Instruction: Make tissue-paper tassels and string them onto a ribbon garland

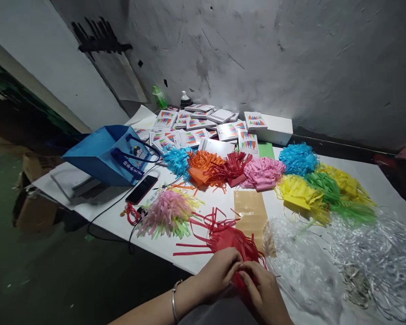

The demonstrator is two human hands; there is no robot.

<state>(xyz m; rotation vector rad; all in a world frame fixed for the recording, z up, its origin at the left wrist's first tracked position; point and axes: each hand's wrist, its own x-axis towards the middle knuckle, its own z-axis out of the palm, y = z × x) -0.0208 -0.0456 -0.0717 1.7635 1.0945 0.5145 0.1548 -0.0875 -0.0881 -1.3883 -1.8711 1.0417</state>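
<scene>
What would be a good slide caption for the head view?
Both hands, left hand and right hand, pinch red fringed paper beside colourful tassel piles.

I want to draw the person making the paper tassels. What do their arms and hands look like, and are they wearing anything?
Both hands are bare, with no gloves or rings that show. The left hand has a thin silver bangle around its wrist, and that forearm is bare, with no sleeve showing. The right hand shows nothing at its wrist, which the picture's edge cuts off.

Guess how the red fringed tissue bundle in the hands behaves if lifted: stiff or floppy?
Probably floppy: the red fringed tissue bundle has thin cut strips that splay and curl across the table. Likely very light, so a push would scatter it. Seemingly easy to tear; the left hand and right hand pinch it at its gathered end.
</scene>
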